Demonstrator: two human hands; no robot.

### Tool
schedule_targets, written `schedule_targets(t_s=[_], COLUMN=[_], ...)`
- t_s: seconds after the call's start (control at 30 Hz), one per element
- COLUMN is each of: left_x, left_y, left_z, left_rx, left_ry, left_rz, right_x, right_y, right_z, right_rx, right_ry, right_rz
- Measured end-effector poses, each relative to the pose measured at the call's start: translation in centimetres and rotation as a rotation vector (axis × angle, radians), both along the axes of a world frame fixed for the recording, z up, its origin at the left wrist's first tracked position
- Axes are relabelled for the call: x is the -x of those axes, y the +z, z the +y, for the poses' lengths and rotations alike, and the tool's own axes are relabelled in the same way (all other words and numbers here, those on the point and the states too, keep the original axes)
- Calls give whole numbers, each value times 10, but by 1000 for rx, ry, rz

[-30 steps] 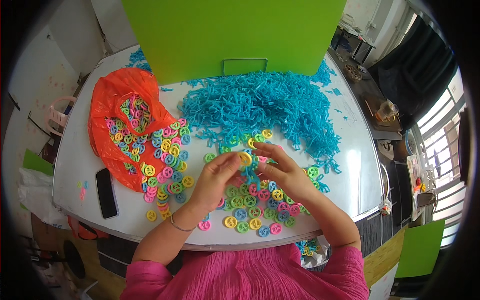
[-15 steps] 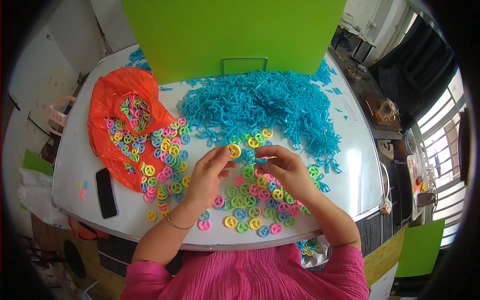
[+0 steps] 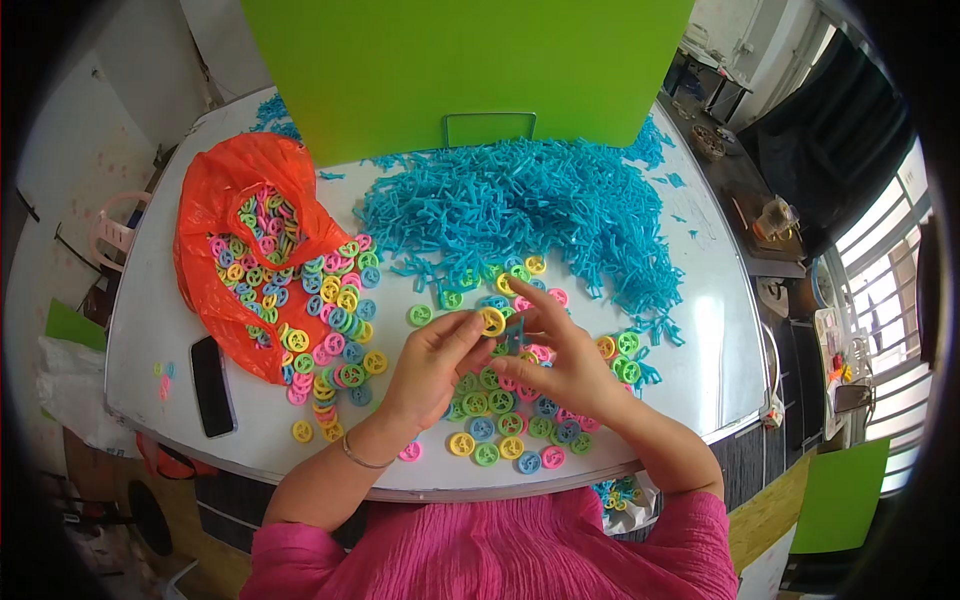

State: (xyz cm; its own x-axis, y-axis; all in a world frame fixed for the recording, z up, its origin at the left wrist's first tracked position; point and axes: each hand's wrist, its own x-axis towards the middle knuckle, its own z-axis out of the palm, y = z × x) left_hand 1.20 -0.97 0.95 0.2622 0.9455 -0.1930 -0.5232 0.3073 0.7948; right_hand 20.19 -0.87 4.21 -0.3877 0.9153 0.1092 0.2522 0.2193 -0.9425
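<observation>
Beyond my hands the heap of blue sticks (image 3: 530,215) is lying before one green board (image 3: 460,70); one orange bag (image 3: 235,215) of rings and one black phone (image 3: 211,385) are sitting to my left; loose rings, too many to count, are crowding beneath; my left hand (image 3: 430,365) is pinching one yellow ring (image 3: 491,321) at its fingertips; my right hand (image 3: 560,360), fingers closed, is gripping a blue stick (image 3: 514,335) just beside the ring.

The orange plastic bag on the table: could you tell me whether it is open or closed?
Open: the orange plastic bag lies flat with its mouth spread, and coloured wheels spill from it onto the white table.
</observation>
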Motion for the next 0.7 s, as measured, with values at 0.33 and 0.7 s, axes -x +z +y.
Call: schedule_targets(t_s=[0.33,0.7], left_x=[-2,-10], left_y=[0,-2], left_z=[-2,-11], left_rx=[-117,-601], left_ry=[65,197], left_rz=[289,747], right_x=[-13,-4], right_y=[-18,-24], right_z=[13,5], right_rx=[162,369], right_ry=[-41,-36], right_rz=[279,413])
